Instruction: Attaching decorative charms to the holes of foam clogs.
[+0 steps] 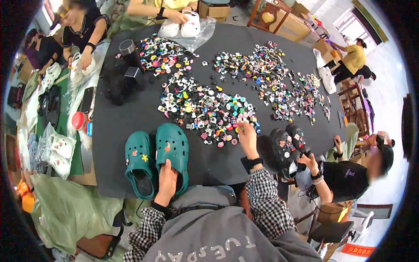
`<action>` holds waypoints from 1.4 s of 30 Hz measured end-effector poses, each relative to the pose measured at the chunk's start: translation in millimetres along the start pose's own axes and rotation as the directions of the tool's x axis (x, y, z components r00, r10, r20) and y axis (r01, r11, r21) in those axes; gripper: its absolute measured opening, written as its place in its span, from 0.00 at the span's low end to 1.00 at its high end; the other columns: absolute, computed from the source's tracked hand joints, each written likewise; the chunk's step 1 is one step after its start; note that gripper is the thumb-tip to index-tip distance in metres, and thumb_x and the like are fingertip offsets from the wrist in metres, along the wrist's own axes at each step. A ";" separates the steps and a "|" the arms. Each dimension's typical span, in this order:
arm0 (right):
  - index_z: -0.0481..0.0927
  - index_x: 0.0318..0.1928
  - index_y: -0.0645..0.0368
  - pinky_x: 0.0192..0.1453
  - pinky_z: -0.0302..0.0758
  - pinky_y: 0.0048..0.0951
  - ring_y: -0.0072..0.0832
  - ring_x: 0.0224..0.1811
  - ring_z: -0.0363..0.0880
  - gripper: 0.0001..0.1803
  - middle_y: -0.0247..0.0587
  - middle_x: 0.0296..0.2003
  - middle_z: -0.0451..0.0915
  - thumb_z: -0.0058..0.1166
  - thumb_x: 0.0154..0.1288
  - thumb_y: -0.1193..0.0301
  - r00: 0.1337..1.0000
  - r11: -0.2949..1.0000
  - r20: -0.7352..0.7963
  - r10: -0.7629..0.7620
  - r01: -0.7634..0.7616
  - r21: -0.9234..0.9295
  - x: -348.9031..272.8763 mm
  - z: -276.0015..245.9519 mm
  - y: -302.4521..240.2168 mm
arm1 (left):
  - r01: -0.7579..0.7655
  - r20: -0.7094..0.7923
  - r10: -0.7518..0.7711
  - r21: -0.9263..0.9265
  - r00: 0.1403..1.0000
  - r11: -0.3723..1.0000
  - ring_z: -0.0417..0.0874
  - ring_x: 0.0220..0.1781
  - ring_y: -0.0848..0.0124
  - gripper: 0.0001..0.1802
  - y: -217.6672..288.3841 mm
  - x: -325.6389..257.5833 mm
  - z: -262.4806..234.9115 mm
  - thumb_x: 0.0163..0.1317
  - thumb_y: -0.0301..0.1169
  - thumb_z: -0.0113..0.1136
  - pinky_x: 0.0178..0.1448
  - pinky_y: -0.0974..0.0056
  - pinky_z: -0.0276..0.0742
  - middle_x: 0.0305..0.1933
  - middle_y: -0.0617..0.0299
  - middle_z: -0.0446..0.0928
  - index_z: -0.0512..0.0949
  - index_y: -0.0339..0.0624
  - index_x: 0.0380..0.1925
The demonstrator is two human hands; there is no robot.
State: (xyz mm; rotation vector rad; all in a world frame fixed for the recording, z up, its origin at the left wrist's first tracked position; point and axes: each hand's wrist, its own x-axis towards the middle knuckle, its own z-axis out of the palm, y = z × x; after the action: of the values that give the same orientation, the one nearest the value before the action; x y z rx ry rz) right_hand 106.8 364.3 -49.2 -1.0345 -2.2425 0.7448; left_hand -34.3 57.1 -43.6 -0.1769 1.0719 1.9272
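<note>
Two dark green clogs stand side by side at the table's near edge. My left hand (166,181) reaches into the heel opening of the right-hand clog (178,142) and grips it; most of its fingers are hidden inside. One orange charm sits on this clog's top. The left-hand clog (138,163) rests untouched, bearing a yellow star charm and an orange-red one. At the near right edge of a heap of colourful shoe charms (205,111), my right hand (248,139) has its fingertips pinched together. Whatever may be between them is too small to make out.
More charm heaps (262,72) cover the black table (118,148). A dark bottle (127,48) stands at the far left. To the right, a co-worker's hand (310,165) is at black clogs (281,146). Across the table, another person handles white clogs (190,25).
</note>
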 end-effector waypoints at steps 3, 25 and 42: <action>0.80 0.44 0.60 0.39 0.75 0.40 0.42 0.33 0.80 0.13 0.49 0.33 0.81 0.57 0.57 0.73 0.995 1.000 0.097 0.008 -0.007 -0.012 19.5 21.6 -4.0 | 0.022 -0.058 -0.020 0.024 0.998 0.999 0.64 0.67 0.65 0.28 0.0 -0.5 -1.9 0.72 0.42 0.46 0.70 0.58 0.60 0.68 0.58 0.61 0.56 0.42 0.67; 0.77 0.53 0.53 0.40 0.74 0.40 0.44 0.36 0.76 0.20 0.49 0.39 0.76 0.53 0.59 0.75 0.987 0.994 0.161 -0.018 0.000 0.113 40.6 22.3 -41.3 | 0.044 -0.130 -0.036 0.060 0.991 0.997 0.66 0.65 0.66 0.25 4.9 -2.9 3.4 0.72 0.43 0.46 0.68 0.58 0.60 0.66 0.59 0.64 0.61 0.41 0.62; 0.72 0.54 0.66 0.60 0.66 0.47 0.54 0.56 0.67 0.33 0.61 0.51 0.71 0.62 0.49 0.60 0.812 0.698 -0.186 0.554 -0.574 -0.428 -107.4 -224.9 123.1 | -0.012 -0.013 0.013 0.020 1.000 1.000 0.68 0.62 0.66 0.22 2.3 -1.4 2.5 0.72 0.43 0.46 0.67 0.59 0.62 0.63 0.60 0.67 0.64 0.42 0.60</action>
State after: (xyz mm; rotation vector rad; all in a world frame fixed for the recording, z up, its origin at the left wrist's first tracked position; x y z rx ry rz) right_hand 378.3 402.4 -3.6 -2.0234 -2.1087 0.3920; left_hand -34.5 57.5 -40.0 -0.1724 1.1033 1.9283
